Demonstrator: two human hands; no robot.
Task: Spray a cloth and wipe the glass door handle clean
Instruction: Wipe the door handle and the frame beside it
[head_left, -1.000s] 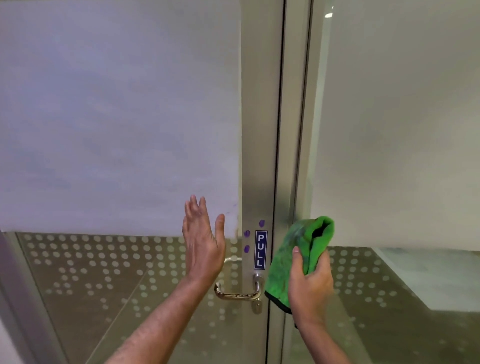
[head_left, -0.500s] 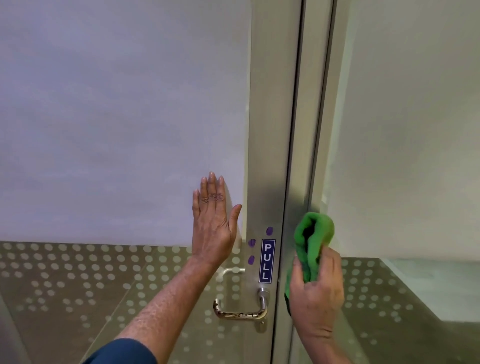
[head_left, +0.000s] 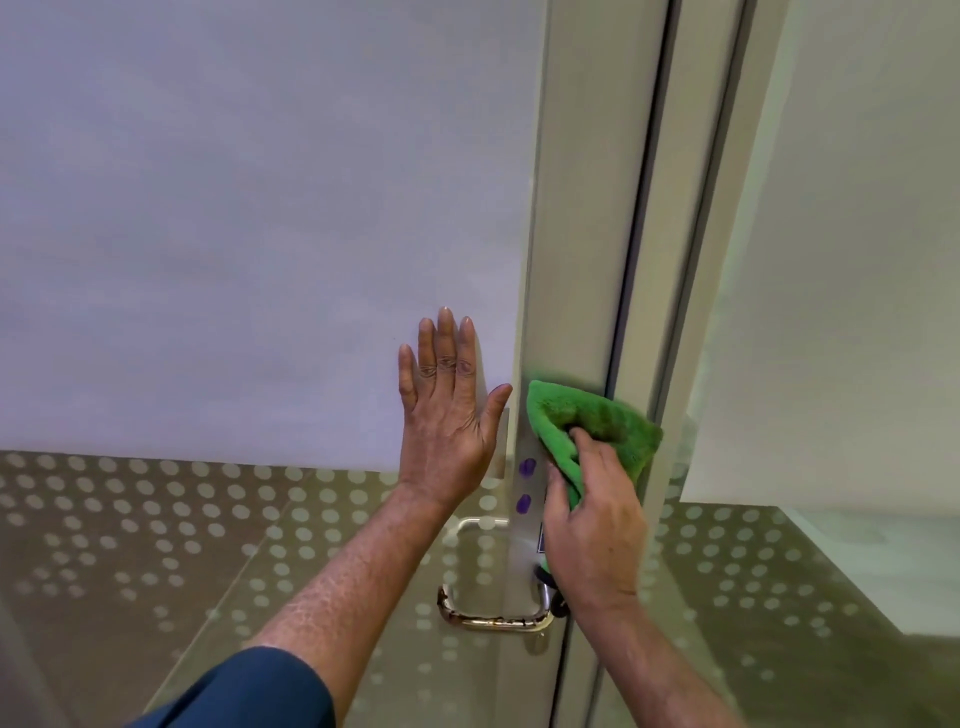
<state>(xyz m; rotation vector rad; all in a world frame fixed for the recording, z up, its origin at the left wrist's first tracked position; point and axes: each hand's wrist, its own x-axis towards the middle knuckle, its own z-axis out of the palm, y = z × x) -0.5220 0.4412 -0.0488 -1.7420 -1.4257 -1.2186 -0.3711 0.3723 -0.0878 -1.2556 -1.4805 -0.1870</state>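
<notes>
A green cloth (head_left: 597, 421) is pressed against the metal door frame (head_left: 582, 260), and my right hand (head_left: 592, 514) grips it from below, covering the PULL sign. Two purple marks (head_left: 525, 483) show on the frame just left of the cloth. Below them hangs the brass lever handle (head_left: 488, 618), untouched; its right end is hidden behind my right wrist. My left hand (head_left: 447, 410) lies flat and open on the frosted glass of the door (head_left: 260, 234), left of the frame.
The lower glass (head_left: 130, 545) carries a pattern of pale dots. A second frosted glass panel (head_left: 857, 260) stands to the right of the frame. No spray bottle is in view.
My right hand has brought the cloth left from the door gap onto the frame, over the PULL sign. My left hand has slid higher up the glass. The view has moved closer.
</notes>
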